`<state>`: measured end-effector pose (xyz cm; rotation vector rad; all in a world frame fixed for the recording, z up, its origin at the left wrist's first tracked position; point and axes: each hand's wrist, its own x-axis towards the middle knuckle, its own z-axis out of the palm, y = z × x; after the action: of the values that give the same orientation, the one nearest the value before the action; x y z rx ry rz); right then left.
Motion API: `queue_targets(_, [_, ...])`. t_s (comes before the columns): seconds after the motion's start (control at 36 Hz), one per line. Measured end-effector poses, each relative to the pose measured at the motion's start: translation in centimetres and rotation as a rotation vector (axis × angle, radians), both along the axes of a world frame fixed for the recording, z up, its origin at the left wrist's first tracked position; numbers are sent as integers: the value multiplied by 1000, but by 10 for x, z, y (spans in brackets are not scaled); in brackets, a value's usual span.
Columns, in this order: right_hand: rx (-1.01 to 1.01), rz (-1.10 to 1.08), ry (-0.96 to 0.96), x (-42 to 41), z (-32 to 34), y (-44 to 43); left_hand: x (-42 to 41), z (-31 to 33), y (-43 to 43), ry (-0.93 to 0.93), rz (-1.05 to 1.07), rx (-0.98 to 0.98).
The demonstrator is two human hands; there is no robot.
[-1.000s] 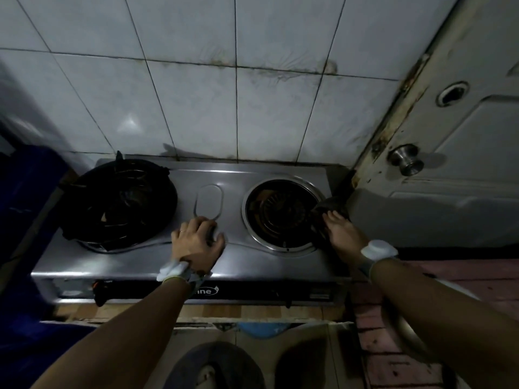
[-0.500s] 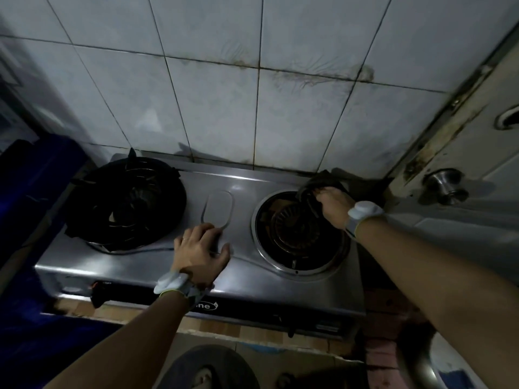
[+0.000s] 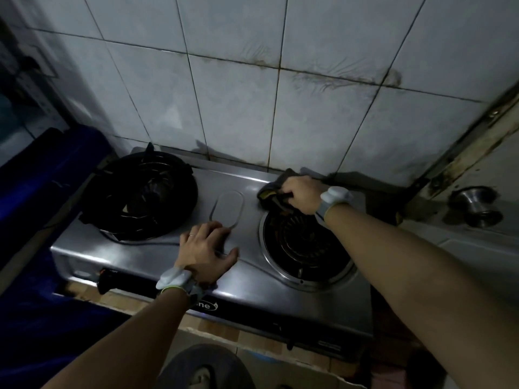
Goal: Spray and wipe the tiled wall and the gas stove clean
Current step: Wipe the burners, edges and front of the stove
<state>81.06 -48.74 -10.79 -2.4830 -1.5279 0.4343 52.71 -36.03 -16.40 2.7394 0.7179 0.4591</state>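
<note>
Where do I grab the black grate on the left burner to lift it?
Grip the grate by its outer rim on the near right side, from above: that edge is exposed, nearest the left hand; the right hand holds the cloth.

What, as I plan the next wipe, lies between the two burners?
Head view: an oval panel, the left hand resting at its near end.

Forearms (image 3: 126, 341) bare. Left hand (image 3: 206, 249): thin ring (image 3: 191, 235) on one finger. Left wristband (image 3: 175, 279): pale rounded pod, grey strap, green edge. Right wristband (image 3: 335, 196): same pod, grey strap.
</note>
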Motion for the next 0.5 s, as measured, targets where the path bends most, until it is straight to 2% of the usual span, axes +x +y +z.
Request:
queue_targets(0.14, [-46, 249, 40, -32, 1, 15, 0, 2, 0, 34, 8, -20])
queue_targets(0.25, [-42, 325, 38, -32, -4, 8, -1, 1, 0, 15, 5, -10])
queue_targets(0.5, [70, -104, 81, -13, -7, -12, -2, 0, 0, -33, 32, -2])
